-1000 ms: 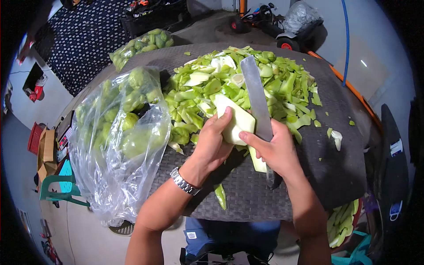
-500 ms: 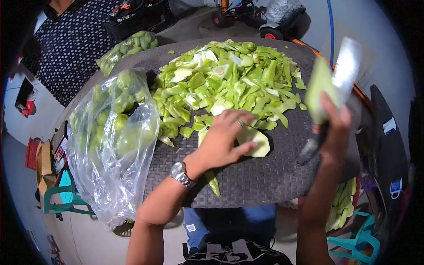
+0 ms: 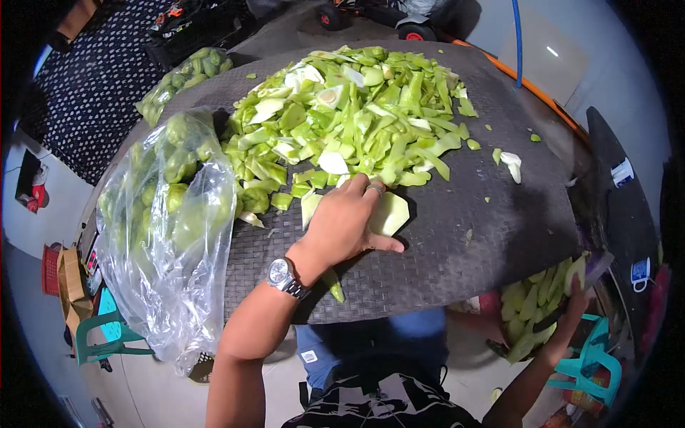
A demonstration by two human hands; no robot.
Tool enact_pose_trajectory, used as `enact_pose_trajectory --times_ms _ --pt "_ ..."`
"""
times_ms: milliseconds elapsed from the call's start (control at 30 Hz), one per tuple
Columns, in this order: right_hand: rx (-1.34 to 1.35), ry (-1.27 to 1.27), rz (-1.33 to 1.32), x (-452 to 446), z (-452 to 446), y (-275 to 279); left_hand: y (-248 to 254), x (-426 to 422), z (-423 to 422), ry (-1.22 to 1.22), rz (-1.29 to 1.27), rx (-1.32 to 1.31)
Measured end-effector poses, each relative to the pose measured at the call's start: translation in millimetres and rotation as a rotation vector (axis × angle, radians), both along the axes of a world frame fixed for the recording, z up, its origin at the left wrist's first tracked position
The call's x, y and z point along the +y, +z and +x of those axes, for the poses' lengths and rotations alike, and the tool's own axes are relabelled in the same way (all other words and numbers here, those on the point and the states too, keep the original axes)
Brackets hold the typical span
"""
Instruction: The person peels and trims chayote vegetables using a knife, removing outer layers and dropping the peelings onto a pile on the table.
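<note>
1. Pale cut slice (image 3: 392,212) lies just off centre toward 3 o'clock on the tabletop (image 3: 478,246), below the peelings heap (image 3: 357,128) at 12.
2. Left hand (image 3: 347,222) spreads over it, thumb out; whether it grips, I cannot tell. Right hand (image 3: 574,298) reaches the green slices (image 3: 526,303) near 4 o'clock, its hold too shadowed to tell.
3. Probably best pinched by opposite edges, as moist flesh could slip.
4. It looks smooth, light green, with straight, angular edges.

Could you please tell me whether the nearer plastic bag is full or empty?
The bag is partly full: green vegetables bulge inside, beside slack plastic.
</note>
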State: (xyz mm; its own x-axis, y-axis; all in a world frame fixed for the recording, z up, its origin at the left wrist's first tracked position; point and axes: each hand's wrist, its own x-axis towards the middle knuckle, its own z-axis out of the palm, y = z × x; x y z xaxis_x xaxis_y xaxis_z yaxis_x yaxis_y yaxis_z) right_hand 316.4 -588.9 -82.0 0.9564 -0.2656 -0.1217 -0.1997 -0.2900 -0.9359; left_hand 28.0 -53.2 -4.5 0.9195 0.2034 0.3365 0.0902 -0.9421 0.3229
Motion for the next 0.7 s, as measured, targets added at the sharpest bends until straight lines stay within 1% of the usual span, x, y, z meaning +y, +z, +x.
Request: enact_pose_trajectory --times_ms 67,167,200,233,267,333,367,400,467,500,533,567,667,700 --pt "0.054 0.000 -0.230 -27.2 13.0 -40.4 -2.2 1.8 0.5 0.022 -0.045 0.054" --pt "0.086 -0.004 -0.631 -54.0 41.4 -101.8 2.2 1.9 -0.3 -0.012 -0.002 0.086" --pt "0.029 0.015 -0.673 -65.1 53.8 -123.2 7.1 0.9 -1.1 0.003 -0.027 0.126" --pt "-0.179 0.081 -0.574 -75.5 61.2 -145.3 14.1 -1.4 -2.2 0.014 -0.052 0.172" --pt "-0.159 0.114 -0.677 -68.1 56.5 -141.5 18.3 -2.5 -3.0 0.023 -0.074 0.220" --pt "-0.118 0.172 -0.880 -48.5 46.8 -126.1 9.7 -3.2 -3.1 -0.011 -0.066 0.140" --pt "-0.010 0.086 -1.010 -16.4 27.7 -100.7 2.4 -1.6 -1.5 -0.025 -0.054 0.101" --pt "0.011 0.057 -1.020 -1.8 21.0 -95.8 -1.9 0.4 0.4 -0.037 -0.043 0.060" --pt "0.055 0.009 -1.049 10.3 12.3 -90.9 -3.4 2.9 1.6 -0.007 -0.128 0.029" --pt "-0.046 0.022 -1.144 -11.5 25.4 -125.2 -3.6 4.4 1.7 0.030 -0.170 0.017" --pt "-0.031 0.028 -1.139 -3.8 20.6 -118.9 1.5 5.1 1.4 0.069 -0.210 0.006" --pt "-0.017 0.035 -1.133 4.2 15.6 -112.8 8.9 5.0 -0.4 0.131 -0.321 0.015" --pt "-0.048 0.000 -1.085 28.5 -1.7 -97.9 4.6 17.8 4.4 0.266 -0.642 -0.008" --pt "-0.068 -0.022 -1.064 32.2 -3.2 -96.7 4.4 20.7 4.8 0.291 -0.778 -0.063"
